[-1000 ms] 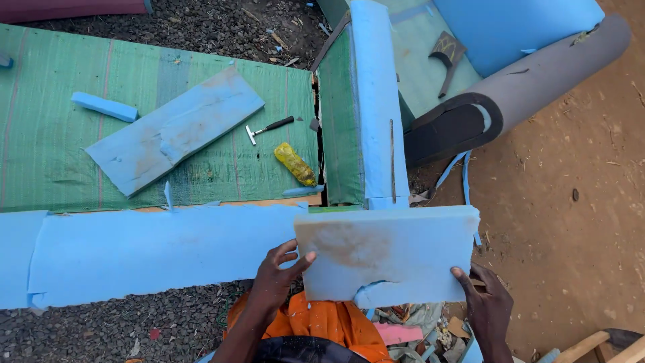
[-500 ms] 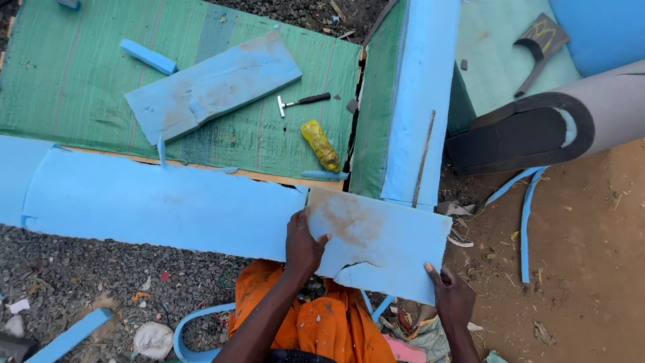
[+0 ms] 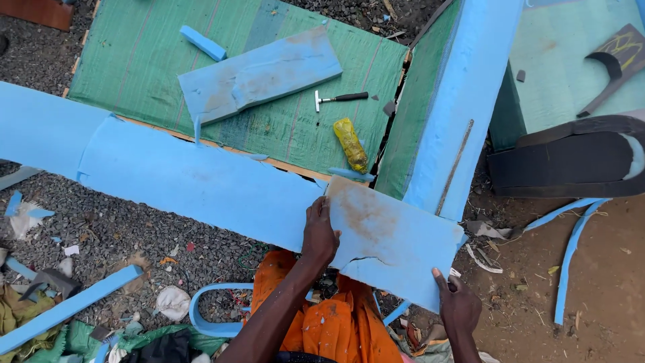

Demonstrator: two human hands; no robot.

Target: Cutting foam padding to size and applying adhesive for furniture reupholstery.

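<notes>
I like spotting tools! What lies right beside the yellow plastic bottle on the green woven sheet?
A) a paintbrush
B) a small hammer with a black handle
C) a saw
B: a small hammer with a black handle lies just above the yellow plastic bottle on the green woven sheet.

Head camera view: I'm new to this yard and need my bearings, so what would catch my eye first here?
Bright blue foam dominates: a stained foam slab sits at bottom centre, with the left hand pressed on its left edge and the right hand at its lower right corner. A long foam strip runs left from it. Behind, on the green woven panel, lie another foam board, a small hammer and a yellow bottle.
</notes>
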